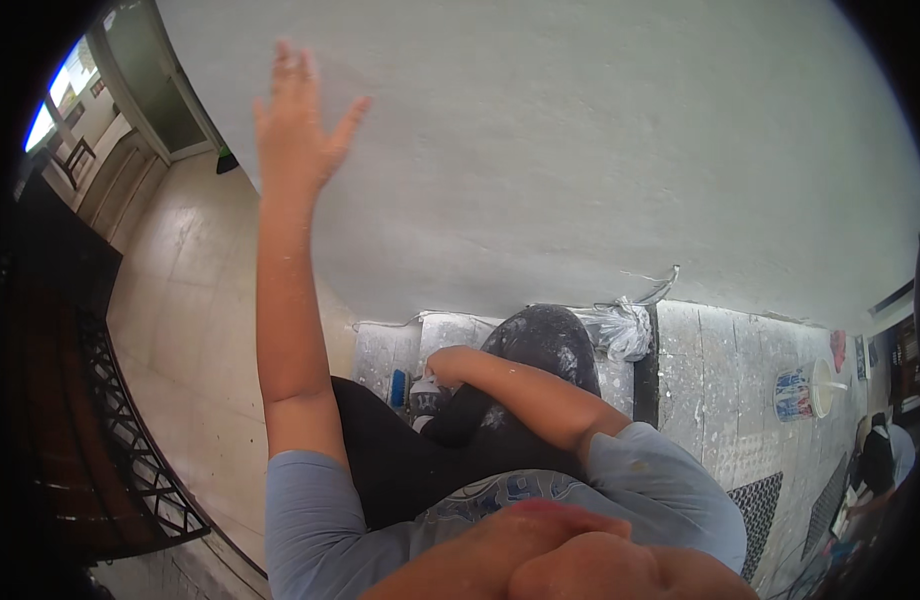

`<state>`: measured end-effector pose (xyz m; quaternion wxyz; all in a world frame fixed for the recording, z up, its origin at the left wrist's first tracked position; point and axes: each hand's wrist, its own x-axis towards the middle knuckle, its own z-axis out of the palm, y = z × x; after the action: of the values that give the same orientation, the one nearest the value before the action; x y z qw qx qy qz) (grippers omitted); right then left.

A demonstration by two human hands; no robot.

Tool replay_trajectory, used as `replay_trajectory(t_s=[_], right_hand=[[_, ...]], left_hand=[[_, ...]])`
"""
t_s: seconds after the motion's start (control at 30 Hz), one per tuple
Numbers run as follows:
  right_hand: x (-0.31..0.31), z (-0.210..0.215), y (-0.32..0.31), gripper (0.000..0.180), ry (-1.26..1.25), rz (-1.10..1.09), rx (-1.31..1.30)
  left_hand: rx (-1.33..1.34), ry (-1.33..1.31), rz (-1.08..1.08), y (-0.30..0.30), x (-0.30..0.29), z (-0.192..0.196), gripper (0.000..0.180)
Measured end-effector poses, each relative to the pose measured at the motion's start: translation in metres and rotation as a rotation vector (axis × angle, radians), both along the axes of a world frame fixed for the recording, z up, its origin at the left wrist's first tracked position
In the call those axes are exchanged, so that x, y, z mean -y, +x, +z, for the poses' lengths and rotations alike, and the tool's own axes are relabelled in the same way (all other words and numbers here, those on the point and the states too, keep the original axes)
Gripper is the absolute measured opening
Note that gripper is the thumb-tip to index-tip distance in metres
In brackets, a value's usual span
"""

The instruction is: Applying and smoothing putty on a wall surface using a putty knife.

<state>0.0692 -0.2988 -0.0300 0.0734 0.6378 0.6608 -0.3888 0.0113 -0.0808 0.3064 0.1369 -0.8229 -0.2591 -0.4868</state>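
Observation:
My left hand is raised at the end of a stretched arm, fingers spread and empty. It is up against the grey plastered wall; whether the palm touches the surface I cannot tell. Low beside my bent knee, my right hand is closed, with its fingers curled. What it grips, if anything, is too small to make out. Just below it is a grey-and-white shoe, and a blue-bristled brush lies close by. My dark trousers carry white smears at the knee.
Past my knee, a crumpled clear plastic bag lies against the wall's foot. A paint-streaked bucket stands on the spattered floor to the right, with another person beyond. At left are a dark metal railing and a door.

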Motion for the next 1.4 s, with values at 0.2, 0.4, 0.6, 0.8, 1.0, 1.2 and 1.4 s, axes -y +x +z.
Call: replay_trajectory(t_s=[0.2,0.4,0.6,0.8,1.0,1.2,1.4], right_hand=[[-0.003,0.003,0.0,0.033,0.026,0.017,0.015],[0.001,0.019,0.002,0.034,-0.025,-0.024,-0.017],[0.001,0.036,0.003,0.032,0.018,-0.007,-0.12],[0.0,0.034,0.001,0.026,0.064,0.038,-0.164],[0.006,0.034,0.004,0.023,0.057,-0.016,-0.208],[0.003,0.038,0.005,0.028,-0.022,-0.005,-0.128],[-0.003,0.037,-0.002,0.024,0.06,-0.002,-0.178]], left_hand=[[0.032,0.1,-0.189,0.047,0.048,-0.041,0.088],[-0.127,0.148,-0.065,0.036,0.045,-0.045,0.083],[-0.08,-0.032,0.004,0.007,0.008,-0.042,0.082],[-0.112,-0.114,0.061,-0.035,-0.052,-0.116,0.084],[-0.013,-1.201,0.294,-0.131,-0.121,-0.251,0.083],[-0.388,-1.479,0.405,-0.195,-0.167,-0.32,0.085],[0.169,-1.399,0.137,-0.148,-0.139,-0.262,0.097]])
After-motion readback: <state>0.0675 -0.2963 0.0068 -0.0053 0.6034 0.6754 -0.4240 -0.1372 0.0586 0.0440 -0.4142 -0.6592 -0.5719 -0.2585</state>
